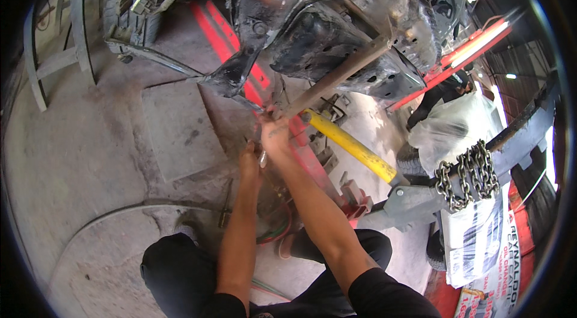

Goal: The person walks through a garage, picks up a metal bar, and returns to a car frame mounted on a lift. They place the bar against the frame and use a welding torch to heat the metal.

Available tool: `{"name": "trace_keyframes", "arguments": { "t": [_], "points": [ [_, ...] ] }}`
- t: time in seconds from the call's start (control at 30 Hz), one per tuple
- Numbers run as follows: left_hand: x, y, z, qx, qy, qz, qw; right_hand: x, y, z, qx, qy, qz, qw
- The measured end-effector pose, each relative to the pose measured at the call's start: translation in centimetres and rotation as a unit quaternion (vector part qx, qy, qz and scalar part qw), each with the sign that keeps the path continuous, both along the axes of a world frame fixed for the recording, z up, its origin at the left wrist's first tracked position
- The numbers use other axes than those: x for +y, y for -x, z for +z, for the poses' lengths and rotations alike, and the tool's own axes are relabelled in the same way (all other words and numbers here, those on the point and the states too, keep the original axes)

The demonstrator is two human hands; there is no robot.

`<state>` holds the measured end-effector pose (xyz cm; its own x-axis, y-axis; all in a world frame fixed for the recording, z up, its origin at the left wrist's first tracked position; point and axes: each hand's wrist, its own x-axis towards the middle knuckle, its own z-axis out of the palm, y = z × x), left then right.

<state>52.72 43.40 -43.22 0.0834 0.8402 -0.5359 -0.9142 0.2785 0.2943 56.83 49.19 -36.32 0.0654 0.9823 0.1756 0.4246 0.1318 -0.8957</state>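
Has both hands close together near mid-view, left hand [249, 162] below, right hand [276, 131] just off it toward half past one. Curls the left fingers inward beside a silver-coloured metal tool [263, 159], at their three o'clock; cannot tell a pinch from a light touch. Shows the tool's long axis roughly twelve to six, upper part hidden by the right hand. Bends the right hand at the lower end of a brown metal bar [339, 76], slanting toward two o'clock before a blackened vehicle underbody [330, 41]; cannot tell whether spread or closed there. Sees a yellow tube [354, 146] slanting toward four o'clock, and a red steel beam [312, 165] running eleven to five.
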Motion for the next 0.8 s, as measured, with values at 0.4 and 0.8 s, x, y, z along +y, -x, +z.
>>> {"name": "trace_keyframes", "arguments": {
  "t": [0.4, 0.8],
  "points": [
    [-0.4, -0.8, -0.2, 0.095, -0.11, 0.092, 0.985, 0.2, 0.9, 0.4, 0.034, -0.012, -0.025, 0.999],
    [-0.2, 0.3, -1.9, 0.126, -0.17, 0.054, 0.976, 1.3, -0.1, -1.6, 0.033, -0.027, -0.04, 0.998]
  ]
}}
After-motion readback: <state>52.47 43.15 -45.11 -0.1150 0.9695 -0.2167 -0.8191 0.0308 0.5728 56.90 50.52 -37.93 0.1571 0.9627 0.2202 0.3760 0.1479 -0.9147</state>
